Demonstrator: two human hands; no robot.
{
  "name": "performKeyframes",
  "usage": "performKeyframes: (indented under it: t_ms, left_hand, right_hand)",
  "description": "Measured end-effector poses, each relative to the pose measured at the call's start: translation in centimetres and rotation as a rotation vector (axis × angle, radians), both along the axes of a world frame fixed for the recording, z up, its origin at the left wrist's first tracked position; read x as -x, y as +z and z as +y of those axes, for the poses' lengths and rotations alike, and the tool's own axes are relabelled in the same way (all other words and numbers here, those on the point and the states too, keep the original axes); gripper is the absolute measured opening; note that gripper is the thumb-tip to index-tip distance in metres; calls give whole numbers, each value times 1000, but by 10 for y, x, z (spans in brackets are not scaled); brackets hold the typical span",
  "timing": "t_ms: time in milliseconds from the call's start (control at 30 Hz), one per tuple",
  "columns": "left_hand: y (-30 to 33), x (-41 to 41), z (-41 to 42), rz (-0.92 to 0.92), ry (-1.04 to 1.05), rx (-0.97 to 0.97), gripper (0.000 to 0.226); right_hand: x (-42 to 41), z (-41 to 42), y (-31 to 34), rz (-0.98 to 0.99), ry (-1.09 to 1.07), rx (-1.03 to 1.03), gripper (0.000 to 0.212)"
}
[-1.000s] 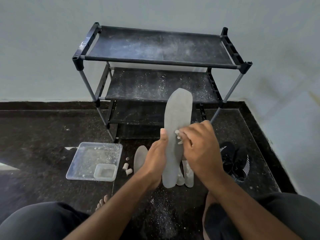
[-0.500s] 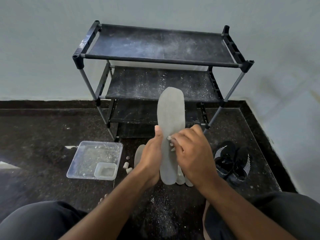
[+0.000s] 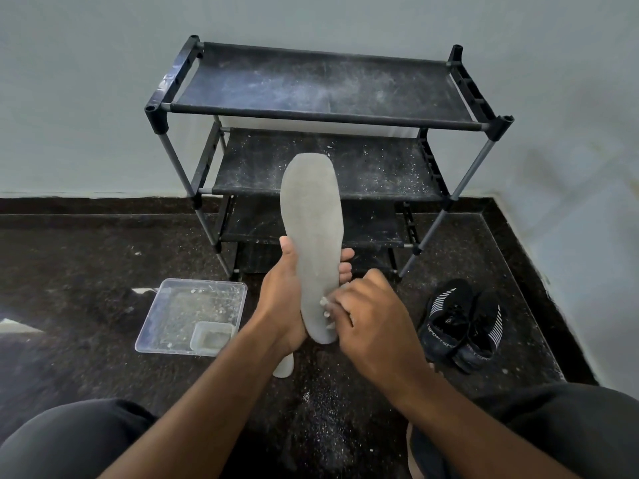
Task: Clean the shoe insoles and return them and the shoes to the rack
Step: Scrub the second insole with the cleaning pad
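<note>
The insole [image 3: 311, 236] in the left hand [image 3: 280, 305] is showing pale grey, with white flecks by the right hand [image 3: 366, 319]. Beyond the hands, the rack [image 3: 321, 88] is showing black shelves dusted with white powder, on grey poles with black joints. Right of the right hand, the shoes [image 3: 463, 323] are showing black with white stripes and grey lettering. Left of the left hand, the tray [image 3: 186, 316] is looking clear, speckled white. The floor [image 3: 86, 271] is looking dark brown-black and speckled; the wall [image 3: 86, 81] is looking pale grey-green.
</note>
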State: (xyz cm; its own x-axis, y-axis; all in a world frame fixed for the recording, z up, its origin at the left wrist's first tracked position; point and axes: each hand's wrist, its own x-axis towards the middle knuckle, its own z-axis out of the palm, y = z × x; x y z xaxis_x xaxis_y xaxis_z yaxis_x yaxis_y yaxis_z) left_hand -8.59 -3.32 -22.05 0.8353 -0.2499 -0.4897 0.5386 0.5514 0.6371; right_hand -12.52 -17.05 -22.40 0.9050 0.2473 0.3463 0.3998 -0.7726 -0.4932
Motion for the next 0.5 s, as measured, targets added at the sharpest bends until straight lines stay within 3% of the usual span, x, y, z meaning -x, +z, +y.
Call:
performKeyframes:
  t_ms: [100, 300, 500]
  left_hand:
    - [4, 1, -2, -5, -69, 64, 96]
    - [9, -6, 10, 1, 81, 250, 89]
    - [10, -5, 7, 30, -44, 294, 99]
  right_hand:
    - [-7, -5, 3, -66, -56, -27, 15]
    - [13, 9, -3, 78, 55, -22, 21]
    - [2, 2, 3, 37, 4, -78, 19]
